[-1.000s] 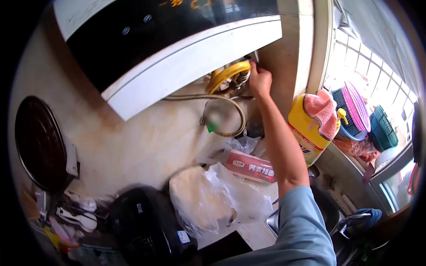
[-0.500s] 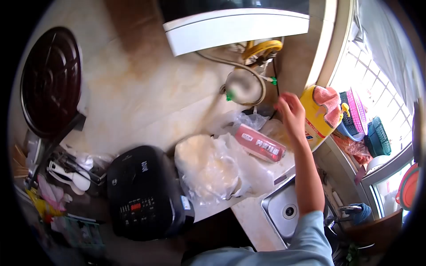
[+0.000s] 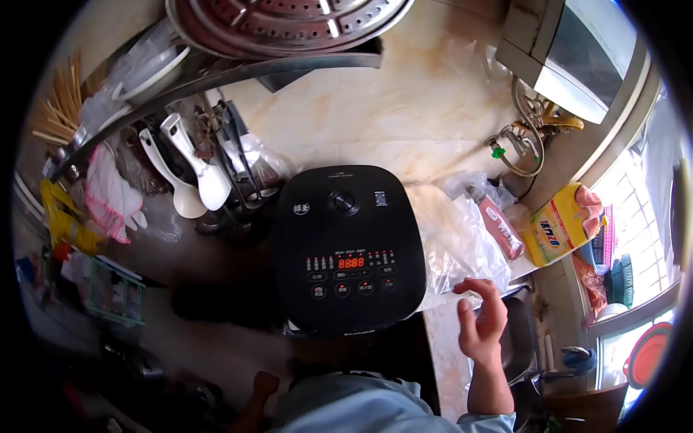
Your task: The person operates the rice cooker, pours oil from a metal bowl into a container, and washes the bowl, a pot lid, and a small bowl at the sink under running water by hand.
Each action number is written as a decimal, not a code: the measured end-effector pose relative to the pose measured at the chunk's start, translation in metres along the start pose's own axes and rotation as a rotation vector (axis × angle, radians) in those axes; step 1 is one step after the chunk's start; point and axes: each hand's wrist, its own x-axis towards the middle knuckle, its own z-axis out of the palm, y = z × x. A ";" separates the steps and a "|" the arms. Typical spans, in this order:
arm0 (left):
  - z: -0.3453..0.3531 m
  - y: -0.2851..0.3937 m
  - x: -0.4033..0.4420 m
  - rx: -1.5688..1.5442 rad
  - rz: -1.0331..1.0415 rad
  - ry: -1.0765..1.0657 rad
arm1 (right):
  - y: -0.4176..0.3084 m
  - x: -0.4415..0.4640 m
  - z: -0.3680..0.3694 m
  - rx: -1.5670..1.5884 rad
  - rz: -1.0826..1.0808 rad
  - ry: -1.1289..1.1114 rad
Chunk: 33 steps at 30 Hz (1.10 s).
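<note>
My right hand (image 3: pixel 482 319) hangs over the counter's right part, near the sink (image 3: pixel 518 335). It is empty, its fingers curved and the thumb apart from them. Low in the view, my left hand (image 3: pixel 266 383) is small and in shade beside my shirt; its finger shape is unclear. Between and above the hands stands a black cooker (image 3: pixel 348 231) with a lit red display. Right of the cooker lies a clear plastic bag (image 3: pixel 458 234) with something pale inside. A pink box (image 3: pixel 501 228) is just beyond my right hand.
White ladles (image 3: pixel 189 169) and other utensils hang or stand on the left, by a pink-edged cloth (image 3: pixel 112 191). A perforated metal tray (image 3: pixel 289 22) is at the top. At the right are a yellow jug (image 3: pixel 556 227), hoses (image 3: pixel 530 137) and baskets (image 3: pixel 619 280).
The view has swung left, bringing the cooker to the middle. My right hand has come away from the yellow-handled fitting and down toward the sink. My left hand now shows.
</note>
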 end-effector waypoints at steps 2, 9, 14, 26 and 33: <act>0.021 -0.001 -0.001 -0.175 -0.237 -0.058 | -0.020 0.013 0.012 -0.106 -0.144 -0.103; 0.006 0.049 -0.009 -0.890 -0.779 0.193 | -0.045 0.040 0.047 -0.193 -0.335 -0.405; -0.015 0.064 -0.022 -1.223 -0.942 0.098 | -0.061 0.062 0.064 -0.186 -0.406 -0.509; 0.088 0.052 -0.060 -1.180 -0.725 0.240 | -0.072 0.075 0.113 -0.109 -0.549 -0.671; 0.101 0.044 -0.066 -1.178 -0.667 0.209 | -0.072 0.077 0.108 -0.091 -0.541 -0.621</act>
